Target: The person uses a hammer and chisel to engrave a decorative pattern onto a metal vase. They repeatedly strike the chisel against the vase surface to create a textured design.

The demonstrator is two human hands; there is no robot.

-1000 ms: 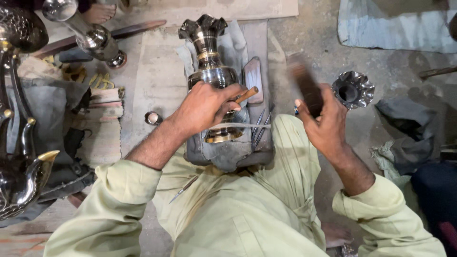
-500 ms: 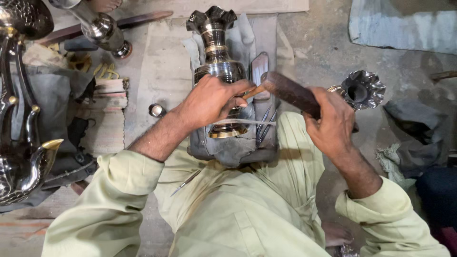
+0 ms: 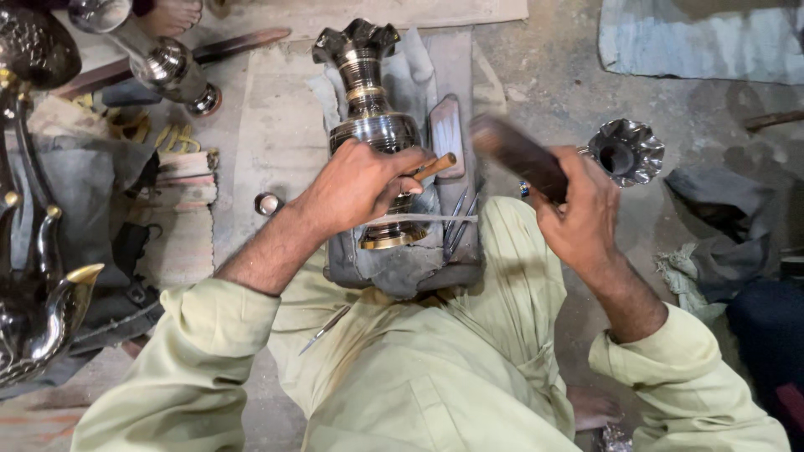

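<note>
A shiny metal vase [image 3: 368,109] with a scalloped mouth lies on a grey padded cloth [image 3: 394,268] in front of my lap. My left hand [image 3: 360,184] rests on the vase's belly and grips a wooden-handled chisel [image 3: 435,166] whose handle sticks out to the right. My right hand [image 3: 578,218] is raised to the right of the vase and holds a dark wooden mallet [image 3: 515,155], blurred by motion. Several thin metal tools [image 3: 459,219] lie on the cloth beside the vase's base.
A scalloped metal cup [image 3: 626,151] stands on the floor at right. Another vase [image 3: 159,59] lies at upper left, beside a bare foot [image 3: 172,12]. Polished metal pieces [image 3: 33,276] fill the left edge. A small ring [image 3: 268,203] sits left of the cloth. Dark rags [image 3: 720,226] lie at right.
My right hand swung the mallet down onto the chisel handle, then drew it back up and to the right. My left hand stayed on the vase with the chisel.
</note>
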